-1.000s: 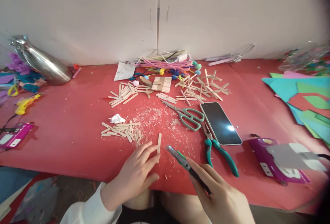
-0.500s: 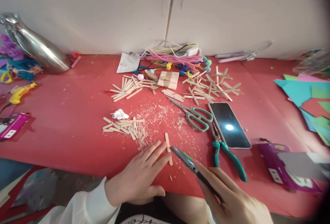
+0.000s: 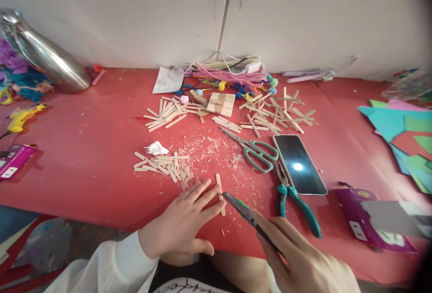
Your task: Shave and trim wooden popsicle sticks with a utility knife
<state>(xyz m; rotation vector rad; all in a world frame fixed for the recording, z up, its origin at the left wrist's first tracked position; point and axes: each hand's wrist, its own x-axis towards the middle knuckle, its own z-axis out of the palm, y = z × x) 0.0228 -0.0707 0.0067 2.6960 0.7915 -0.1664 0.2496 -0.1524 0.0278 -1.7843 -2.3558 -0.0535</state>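
Our left hand (image 3: 184, 225), fingers spread, pins a light, brittle-looking wooden stick (image 3: 220, 188) flat while our right hand (image 3: 303, 261) grips the utility knife (image 3: 245, 212).

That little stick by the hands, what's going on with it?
A person is working at a red table. The left hand presses flat on a wooden stick, fingers spread. The right hand holds a utility knife, its blade tip right at the stick. Wood shavings lie scattered just beyond, with scissors, pliers and a phone to the right.
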